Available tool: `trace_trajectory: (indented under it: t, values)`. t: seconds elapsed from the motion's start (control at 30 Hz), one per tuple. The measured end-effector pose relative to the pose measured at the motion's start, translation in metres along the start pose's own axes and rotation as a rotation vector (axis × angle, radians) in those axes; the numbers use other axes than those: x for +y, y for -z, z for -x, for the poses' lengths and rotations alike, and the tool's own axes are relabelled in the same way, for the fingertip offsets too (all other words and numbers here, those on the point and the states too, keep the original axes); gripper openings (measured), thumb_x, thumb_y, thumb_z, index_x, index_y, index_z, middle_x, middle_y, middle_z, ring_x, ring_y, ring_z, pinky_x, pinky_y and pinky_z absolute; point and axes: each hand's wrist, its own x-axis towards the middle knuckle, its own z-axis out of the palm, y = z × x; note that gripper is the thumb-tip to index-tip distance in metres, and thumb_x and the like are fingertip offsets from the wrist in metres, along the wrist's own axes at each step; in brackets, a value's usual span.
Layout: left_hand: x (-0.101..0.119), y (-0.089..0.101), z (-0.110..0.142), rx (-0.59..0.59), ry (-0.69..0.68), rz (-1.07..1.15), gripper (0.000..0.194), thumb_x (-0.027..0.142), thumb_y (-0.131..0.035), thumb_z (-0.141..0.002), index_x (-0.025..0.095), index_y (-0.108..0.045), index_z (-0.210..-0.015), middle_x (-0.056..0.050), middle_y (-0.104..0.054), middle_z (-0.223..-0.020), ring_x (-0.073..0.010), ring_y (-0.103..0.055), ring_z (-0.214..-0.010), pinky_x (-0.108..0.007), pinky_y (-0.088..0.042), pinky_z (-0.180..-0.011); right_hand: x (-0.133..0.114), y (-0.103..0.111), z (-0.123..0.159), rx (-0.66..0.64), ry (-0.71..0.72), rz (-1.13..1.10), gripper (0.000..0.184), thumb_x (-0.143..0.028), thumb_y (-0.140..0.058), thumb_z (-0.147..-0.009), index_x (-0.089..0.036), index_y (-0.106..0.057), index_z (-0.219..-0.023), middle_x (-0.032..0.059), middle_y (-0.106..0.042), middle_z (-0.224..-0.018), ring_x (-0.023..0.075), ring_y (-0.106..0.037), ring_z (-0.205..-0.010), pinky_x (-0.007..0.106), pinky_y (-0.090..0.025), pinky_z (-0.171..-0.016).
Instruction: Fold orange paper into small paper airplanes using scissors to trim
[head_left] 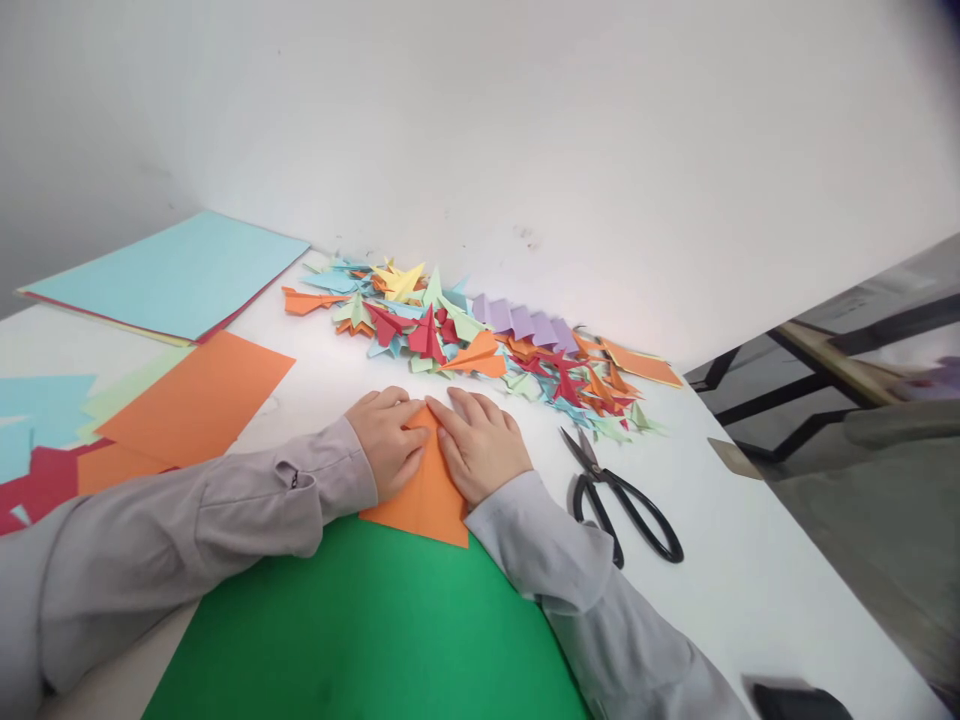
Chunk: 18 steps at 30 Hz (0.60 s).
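Observation:
An orange sheet of paper (pixel 424 505) lies near the top end of a green board (pixel 367 630), its upper corners folded towards the middle. My left hand (pixel 386 440) grips the paper's left side with its fingers bent and pressed together. On the other side my right hand (pixel 484 445) presses on the fold, fingertips meeting my left ones at the peak. Both hands cover the paper's upper edges. Right of my right hand, black-handled scissors (pixel 600 480) lie on the white table with blades slightly apart.
Folded paper planes (pixel 427 335) in several colours heap along the wall, with a pleated purple strip (pixel 525 325) among them. Large light-blue sheets (pixel 180 275) lie at the back left, loose orange paper (pixel 202 395) nearer. A black object (pixel 799 700) sits at the bottom right.

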Motion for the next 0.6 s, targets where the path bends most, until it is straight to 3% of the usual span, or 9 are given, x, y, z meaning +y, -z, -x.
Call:
trace_trajectory:
  t: [0.6]
  values:
    - [-0.017,0.003,-0.002,-0.102,-0.13,0.038,0.031,0.033,-0.049,-0.077,0.017,-0.065,-0.098,-0.013,-0.057,-0.11,-0.0256,-0.048,-0.094,-0.042,-0.042,-0.08,-0.011,0.019,-0.002,-0.1,-0.007,0.074,0.044,-0.032,-0.032,-0.088,-0.028,-0.041,-0.13,0.0076,-0.043,-0.133,0.027,-0.041,-0.114,0.043,-0.033,-0.089]
